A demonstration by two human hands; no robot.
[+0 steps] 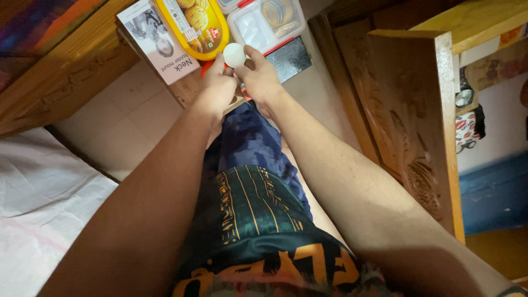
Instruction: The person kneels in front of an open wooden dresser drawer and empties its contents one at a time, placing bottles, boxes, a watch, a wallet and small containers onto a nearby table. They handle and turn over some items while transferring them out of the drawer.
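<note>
Both of my hands meet at the top middle of the head view, over a low wooden stool. My left hand [216,88] and my right hand [259,77] pinch a small white egg-shaped object [234,55] between their fingertips. It is held just below a yellow oval biscuit tub [193,25] and beside a clear plastic box with red clips [267,22]. A red thing shows under my hands, mostly hidden. My knee in blue shorts [250,143] sits right below the hands.
A white printed carton [159,41] lies left of the yellow tub. A carved wooden panel [418,126] stands at the right. A wooden bed frame [60,82] and white sheet [38,198] are at the left. Pale tiled floor [126,121] lies between.
</note>
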